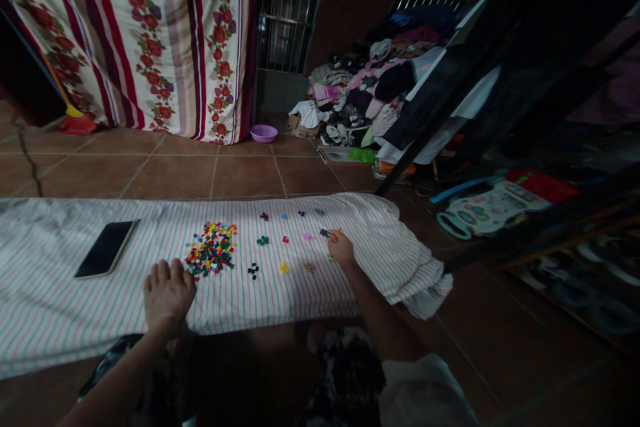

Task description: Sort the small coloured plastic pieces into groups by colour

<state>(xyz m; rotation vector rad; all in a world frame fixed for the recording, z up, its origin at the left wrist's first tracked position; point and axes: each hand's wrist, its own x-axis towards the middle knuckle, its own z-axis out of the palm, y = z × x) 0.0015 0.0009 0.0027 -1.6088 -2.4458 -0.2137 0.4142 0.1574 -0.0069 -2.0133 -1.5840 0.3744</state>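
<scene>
A heap of small mixed-colour pieces (213, 248), bead-like, lies on the striped cloth (220, 310). Just to its left and nearer me, my left hand (170, 290) rests palm down with its fingers laid out flat. My right hand (341, 247) is at the right side of small single-colour groups, fingertips pinched beside the dark grey pieces (325, 233); what they hold is too small to make out. Orange pieces (340, 230) show just behind that hand, and yellow-green pieces (329, 257) beside it. Other groups include green (263, 240), black (253, 271), yellow (284, 267) and pink pieces (307, 237).
A phone (107, 249) lies on the cloth at the left. Beyond the tiled floor are a floral curtain (165, 40), a purple basin (264, 133) and a clothes pile (365, 90). A dark slanted post (445, 107) stands at the right.
</scene>
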